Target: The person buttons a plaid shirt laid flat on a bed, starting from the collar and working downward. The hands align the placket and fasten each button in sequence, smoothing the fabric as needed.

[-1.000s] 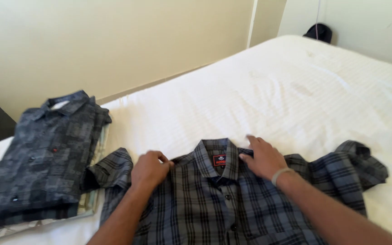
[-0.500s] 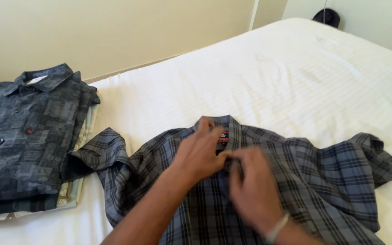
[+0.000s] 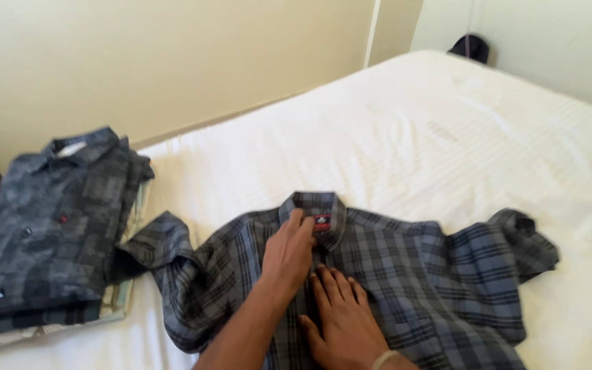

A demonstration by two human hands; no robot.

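Both hands shifted lower centre: left hand [image 3: 288, 252] pinching plaid shirt [image 3: 405, 274] collar, right hand [image 3: 340, 318] pressed flat below.

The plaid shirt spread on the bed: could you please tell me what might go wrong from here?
1. The plaid shirt lies rumpled, its right sleeve bunched; creases may get pressed in.
2. The left hand sits at the collar and the right hand lies flat on the front, so a pull could skew the placket.
3. Its left sleeve reaches the stack of folded shirts and might drag it.
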